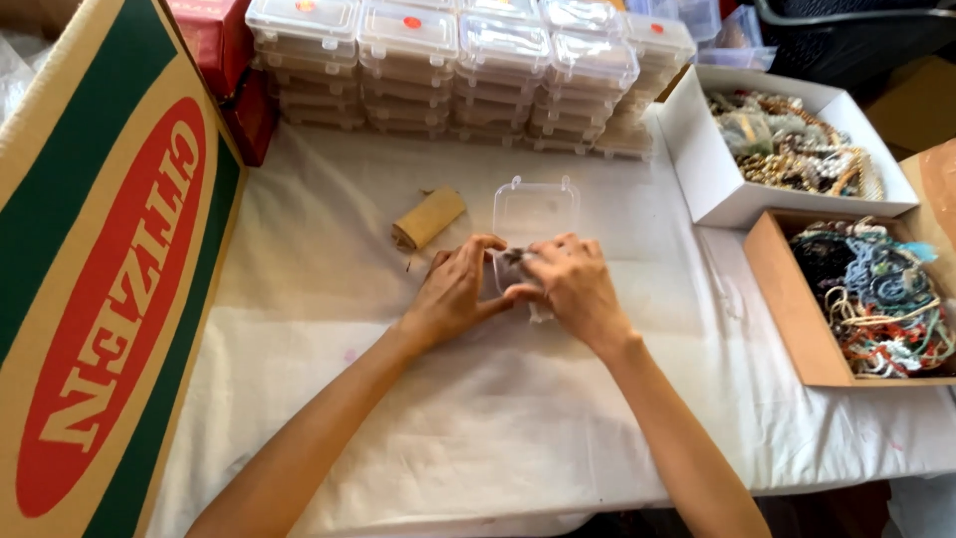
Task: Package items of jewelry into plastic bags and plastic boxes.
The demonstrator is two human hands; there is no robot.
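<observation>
Near edge of the table (498, 438): bare white cloth, only my forearms crossing it.

Centre of the table: my left hand (453, 294) and right hand (573, 289) meet over a small clear plastic box (533, 214). The box's hinged lid stands open and points away from me; the tray part sits under my fingertips. Fingers of both hands are curled and drawn together, pinching something small and dark at the box's near rim. It is too hidden to tell what it is. My left thumb and forefinger brace the left side of the tray, likely to keep the light box from sliding on the cloth.

Just left of the box: a short brown cardboard roll (428, 219), lying on its side, apart from my hands.

Left edge: a big cardboard carton (110, 289) with a red oval on green, leaning in.

Right edge, within reach: a brown open box (772, 299) full of tangled coloured cords and beads; behind it a white open box (712, 159) of beaded pieces, mostly gold and brown.

Far edge: stacks of closed clear boxes (458, 70), the same kind as mine, lined up in rows, and a red box (219, 50) at the far left corner.
</observation>
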